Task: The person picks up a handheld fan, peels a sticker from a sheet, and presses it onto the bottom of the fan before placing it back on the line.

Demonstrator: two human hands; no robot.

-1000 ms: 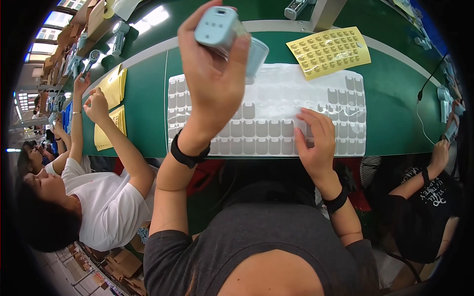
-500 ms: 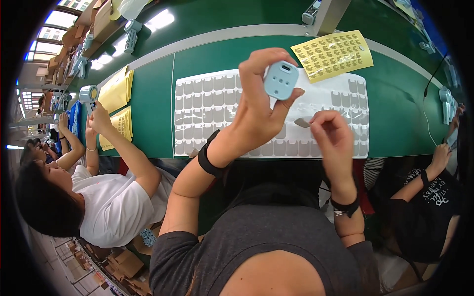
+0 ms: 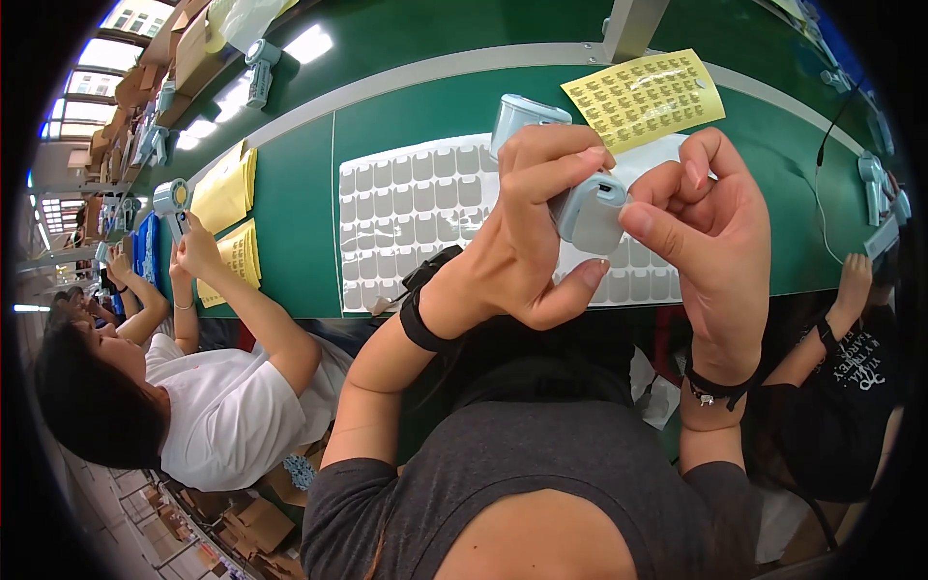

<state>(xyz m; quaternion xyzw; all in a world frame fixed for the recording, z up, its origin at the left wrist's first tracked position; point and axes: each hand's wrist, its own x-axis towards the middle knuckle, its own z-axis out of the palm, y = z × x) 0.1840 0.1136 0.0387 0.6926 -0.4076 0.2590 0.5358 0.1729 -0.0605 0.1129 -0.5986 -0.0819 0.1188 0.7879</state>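
My left hand point(image 3: 503, 232) is wrapped round a light blue handheld fan point(image 3: 572, 208), its end with a small charging port turned toward me. A light blue part point(image 3: 522, 114) shows beyond my knuckles, and my fingers hide the middle. A grey sticker point(image 3: 599, 232) lies against the end face below the port. My right hand point(image 3: 725, 227) has thumb and forefinger closed at the sticker's right edge, its other fingers curled. Beneath both hands lies a white sheet point(image 3: 640, 162) with rows of grey rounded stickers.
A yellow label sheet point(image 3: 643, 101) lies behind the sticker sheet, near a metal post point(image 3: 633, 29). More yellow sheets point(image 3: 220, 184) are at the left. A co-worker point(image 3: 232, 406) there holds a similar fan point(image 3: 172, 198). Another person point(image 3: 822, 406) sits at the right, near a cable point(image 3: 820, 193).
My right hand has moved up and right, bringing the grey sticker onto the fan's end face, where it covers the small holes. My left hand has tilted the fan and shifted slightly right.
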